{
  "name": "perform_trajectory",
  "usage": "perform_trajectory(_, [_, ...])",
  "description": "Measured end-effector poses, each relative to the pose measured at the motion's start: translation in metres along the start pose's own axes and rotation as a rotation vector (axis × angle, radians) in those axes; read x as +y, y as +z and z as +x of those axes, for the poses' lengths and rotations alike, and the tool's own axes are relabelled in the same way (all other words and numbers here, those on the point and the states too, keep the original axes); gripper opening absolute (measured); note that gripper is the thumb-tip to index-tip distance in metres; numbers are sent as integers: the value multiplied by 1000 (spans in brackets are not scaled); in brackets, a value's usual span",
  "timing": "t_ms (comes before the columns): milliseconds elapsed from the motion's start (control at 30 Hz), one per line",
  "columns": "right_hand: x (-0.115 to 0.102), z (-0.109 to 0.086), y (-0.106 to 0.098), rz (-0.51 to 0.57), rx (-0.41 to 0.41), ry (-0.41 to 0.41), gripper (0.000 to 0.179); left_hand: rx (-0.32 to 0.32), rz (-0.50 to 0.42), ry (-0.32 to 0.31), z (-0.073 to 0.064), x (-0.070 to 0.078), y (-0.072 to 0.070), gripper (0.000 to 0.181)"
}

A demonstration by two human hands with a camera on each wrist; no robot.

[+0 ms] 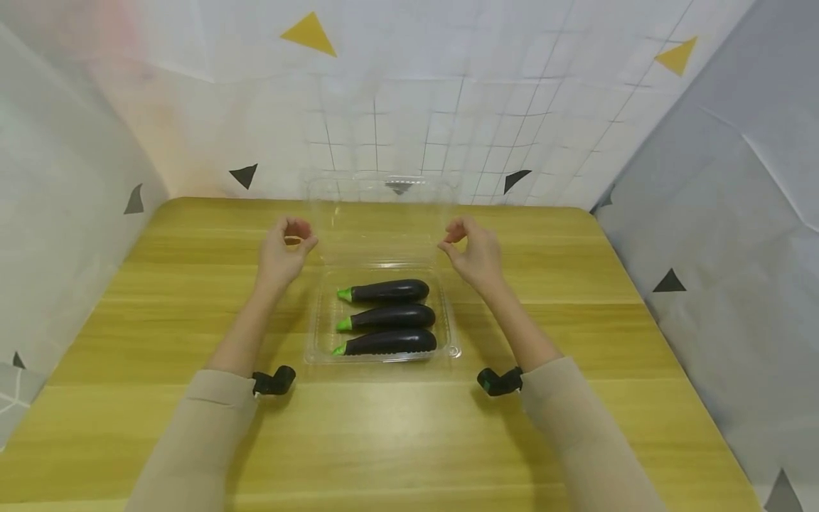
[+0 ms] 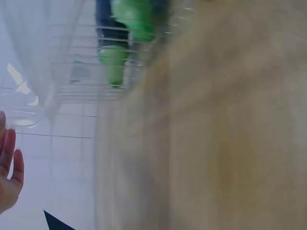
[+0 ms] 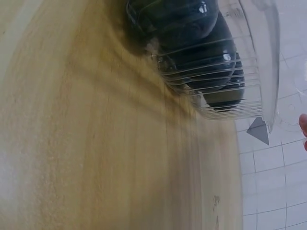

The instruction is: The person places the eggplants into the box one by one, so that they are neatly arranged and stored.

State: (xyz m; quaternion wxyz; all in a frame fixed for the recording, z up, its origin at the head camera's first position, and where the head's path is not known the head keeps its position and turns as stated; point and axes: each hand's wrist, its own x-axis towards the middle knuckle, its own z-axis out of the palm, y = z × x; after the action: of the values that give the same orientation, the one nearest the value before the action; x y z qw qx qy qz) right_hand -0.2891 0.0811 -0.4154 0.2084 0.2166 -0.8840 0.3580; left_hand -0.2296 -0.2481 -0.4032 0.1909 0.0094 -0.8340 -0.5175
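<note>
A clear plastic clamshell container (image 1: 315, 313) lies on the table with its hinged lid (image 1: 377, 220) raised at the back. Three dark eggplants (image 1: 390, 316) with green stem ends sit side by side in its base, stems to the left. At the lid's left edge, my left hand (image 1: 284, 249) pinches with thumb and fingers. My right hand (image 1: 473, 252) pinches the opposite edge in the same way. In the left wrist view, fingers (image 2: 8, 153) show by the lid's corner; the right wrist view catches only a fingertip (image 3: 303, 123).
The wooden table (image 1: 384, 441) runs back to a white wall (image 1: 397, 107) marked with grid lines and triangles. Grey-white panels (image 1: 723, 178) stand at both sides. Each wrist wears a small black camera mount (image 1: 275, 381).
</note>
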Motion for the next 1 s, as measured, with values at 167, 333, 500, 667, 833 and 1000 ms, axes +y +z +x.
perform_trajectory(167, [0,0,0,2,5,-7,29,16,36,24,1,5,-1,17])
perform_trajectory(333, [-1,0,-3,20,7,-15,33,40,46,19,0,4,-1,16])
perform_trajectory(500, [-4,1,-6,19,30,-31,31,55,39,18,-1,4,0,16])
perform_trajectory(667, [-3,0,-5,-3,39,-36,25,44,26,29,-2,6,-1,16])
perform_trajectory(833, [-3,-1,-5,-3,54,-57,24,13,-13,29,-2,9,-4,19])
perform_trajectory(1000, [-3,-2,-6,-23,48,-63,25,-3,-20,30,0,12,-6,22])
